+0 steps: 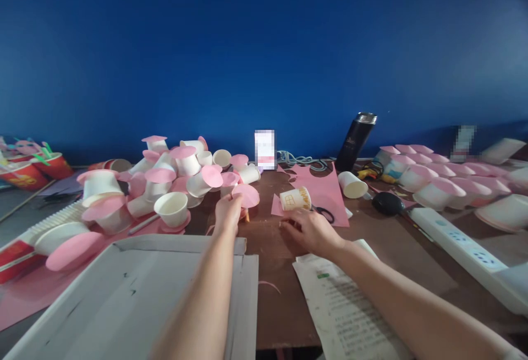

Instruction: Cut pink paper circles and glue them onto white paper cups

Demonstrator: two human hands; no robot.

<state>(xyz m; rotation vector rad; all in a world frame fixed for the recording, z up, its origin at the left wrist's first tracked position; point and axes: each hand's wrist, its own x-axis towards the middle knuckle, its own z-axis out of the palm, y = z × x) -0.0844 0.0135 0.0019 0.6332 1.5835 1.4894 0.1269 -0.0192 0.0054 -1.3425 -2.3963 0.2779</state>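
Note:
My left hand (pixel 228 216) is closed, pinching the edge of a round pink paper disc (pixel 246 196). A small orange bit shows beneath the disc; I cannot make out what it is. My right hand (pixel 315 232) hovers low over the brown table, fingers loosely bent and apart, with nothing visible in them. Just beyond its fingers lies a white paper cup (pixel 296 199) with yellow drawing on it, tipped on its side. Dark-handled scissors (pixel 325 214) rest beside that cup on a pink sheet (pixel 325 186) with round cut-outs along its edge.
Left, many white cups with pink discs (pixel 159 181) crowd around an upright cup (pixel 171 208). A grey-white board (pixel 136 294) and printed paper (pixel 350 299) lie in front. Right are a black flask (pixel 357 140), a power strip (pixel 462 250) and rows of pink-topped cups (pixel 439 189).

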